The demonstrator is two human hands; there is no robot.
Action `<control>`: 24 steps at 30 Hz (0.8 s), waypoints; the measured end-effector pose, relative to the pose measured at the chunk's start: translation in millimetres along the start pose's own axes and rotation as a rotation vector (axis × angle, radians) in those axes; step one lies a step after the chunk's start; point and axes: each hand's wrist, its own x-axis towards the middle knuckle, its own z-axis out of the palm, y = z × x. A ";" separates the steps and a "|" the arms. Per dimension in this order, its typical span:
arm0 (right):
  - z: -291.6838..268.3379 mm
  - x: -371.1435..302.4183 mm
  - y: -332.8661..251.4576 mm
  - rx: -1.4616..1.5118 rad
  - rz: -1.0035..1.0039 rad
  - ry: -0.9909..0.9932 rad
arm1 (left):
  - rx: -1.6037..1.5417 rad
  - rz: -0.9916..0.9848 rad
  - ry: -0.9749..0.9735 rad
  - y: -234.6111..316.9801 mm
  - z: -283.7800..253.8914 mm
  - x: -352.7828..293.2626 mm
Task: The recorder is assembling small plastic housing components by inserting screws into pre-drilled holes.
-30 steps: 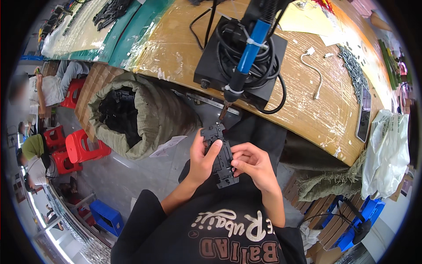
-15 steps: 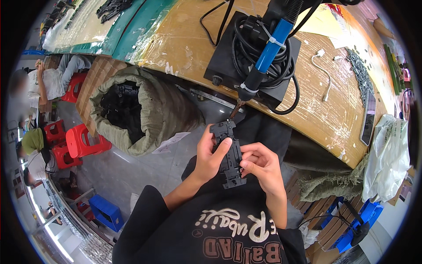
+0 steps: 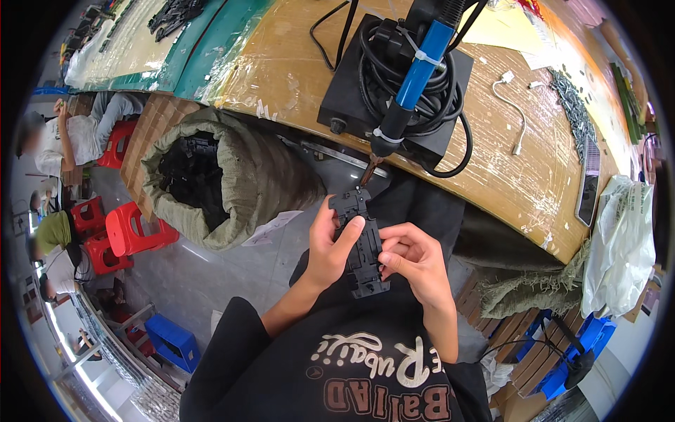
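A long black plastic chassis [image 3: 367, 246] with notched ends is held in front of my body. My left hand [image 3: 329, 246] is closed around its left side, with the thumb lying across its top face. At its right edge, the fingers and thumb of my right hand [image 3: 416, 264] are pinched together against it. A blue-handled soldering iron [image 3: 420, 79] hangs tip down above the bench edge. Its brown tip is right at the far end of the chassis; whether they touch I cannot tell.
Behind the iron, a black box [image 3: 344, 105] with coiled cable stands on the wooden bench [image 3: 281, 67]. To the left is a large sack [image 3: 271, 172] of black parts. A white cable [image 3: 512, 105], a pile of small dark pieces [image 3: 573, 102] and a plastic bag [image 3: 619, 246] are at the right.
The chassis and both hands have shifted slightly left and toward the iron's tip. The bench and iron appear a little further left and higher in view. Both hands keep their hold.
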 end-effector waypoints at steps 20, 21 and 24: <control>0.8 2.6 -0.8 0.019 0.015 0.007 | 0.013 -0.008 0.013 2.9 1.6 1.6; 0.7 2.4 -0.5 0.019 0.018 0.001 | 0.015 -0.008 0.004 3.8 1.4 1.4; -0.4 3.1 1.0 0.025 0.023 -0.002 | 0.036 -0.002 -0.010 0.6 -2.0 2.0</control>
